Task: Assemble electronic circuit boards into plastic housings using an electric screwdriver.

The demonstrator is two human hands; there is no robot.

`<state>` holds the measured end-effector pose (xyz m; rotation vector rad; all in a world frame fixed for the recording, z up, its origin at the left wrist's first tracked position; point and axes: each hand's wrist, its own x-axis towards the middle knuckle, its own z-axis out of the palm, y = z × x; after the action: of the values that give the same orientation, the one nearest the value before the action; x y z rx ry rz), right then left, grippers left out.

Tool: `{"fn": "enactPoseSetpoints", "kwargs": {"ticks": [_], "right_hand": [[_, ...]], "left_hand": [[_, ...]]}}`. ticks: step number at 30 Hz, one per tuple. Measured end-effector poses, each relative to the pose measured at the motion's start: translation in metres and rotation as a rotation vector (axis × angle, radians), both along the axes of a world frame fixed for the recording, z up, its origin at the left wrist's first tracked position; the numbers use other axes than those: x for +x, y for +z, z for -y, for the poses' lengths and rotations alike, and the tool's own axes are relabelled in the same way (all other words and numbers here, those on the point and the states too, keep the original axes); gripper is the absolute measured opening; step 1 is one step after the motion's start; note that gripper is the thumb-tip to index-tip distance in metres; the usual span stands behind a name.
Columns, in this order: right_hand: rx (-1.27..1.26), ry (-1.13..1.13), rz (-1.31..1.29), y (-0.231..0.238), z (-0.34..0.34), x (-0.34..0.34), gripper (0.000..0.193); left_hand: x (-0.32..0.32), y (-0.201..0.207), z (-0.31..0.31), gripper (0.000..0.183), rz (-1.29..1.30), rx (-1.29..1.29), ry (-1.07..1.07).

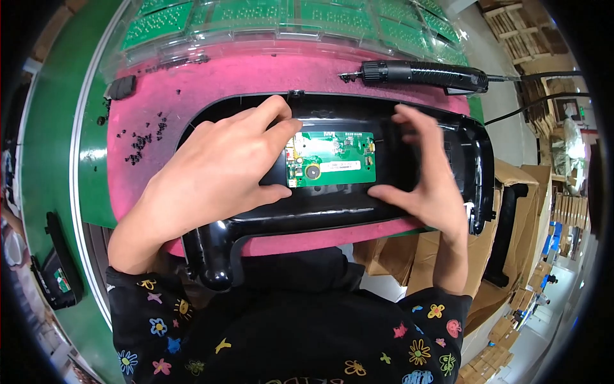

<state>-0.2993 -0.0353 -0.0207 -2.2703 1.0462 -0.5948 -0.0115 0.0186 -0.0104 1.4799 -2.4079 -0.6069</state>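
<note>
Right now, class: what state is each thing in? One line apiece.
Circuit board: inside black housing, components up
Black housing: open side up
Left hand: thumb and fingers spread, grip unclear
Right hand: open, beside the board
Electric screwdriver: lying down, cable attached
Small black pieces: loose, scattered
Clear tray: holding green boards

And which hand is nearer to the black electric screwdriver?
Right: the right hand is below the screwdriver in the picture, not touching; the left hand lies farther, below and left.

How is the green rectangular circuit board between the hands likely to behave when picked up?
The green rectangular circuit board looks flat and straight-edged, so probably stiff. Its small exposed components suggest it may be fragile if pressed there. Lying flat, it seems unlikely to roll.
</note>
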Motion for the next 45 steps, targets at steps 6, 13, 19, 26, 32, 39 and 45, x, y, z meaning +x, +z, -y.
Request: {"fn": "enactPoseSetpoints", "kwargs": {"ticks": [6,13,19,26,32,39,45], "right_hand": [[-0.613,-0.525,-0.226,0.017,0.072,-0.054,0.070],[-0.098,-0.574,0.691,0.018,0.093,-0.003,0.062],[0.459,-0.288,1.083,0.004,0.069,0.077,0.039],[0.618,0.062,1.548,0.044,0.060,0.057,0.037],[0.775,0.484,1.514,0.057,0.011,0.073,0.049],[0.554,0.607,1.314,0.053,-0.005,0.074,0.055],[0.401,0.424,1.214,0.073,-0.026,0.070,0.048]], "left_hand": [[0.001,0.002,-0.003,0.077,-0.008,0.007,0.001],[0.004,-0.001,0.000,0.081,-0.006,-0.003,-0.003],[0.010,-0.001,0.007,0.056,-0.127,-0.155,0.044],[0.007,-0.004,0.019,0.032,-0.392,-0.370,0.055],[-0.001,-0.007,0.012,0.023,-0.692,-0.159,-0.317],[0.000,-0.007,0.015,0.022,-0.498,-0.408,-0.307],[-0.006,-0.007,0.011,0.021,-0.452,-0.551,-0.233]]}}
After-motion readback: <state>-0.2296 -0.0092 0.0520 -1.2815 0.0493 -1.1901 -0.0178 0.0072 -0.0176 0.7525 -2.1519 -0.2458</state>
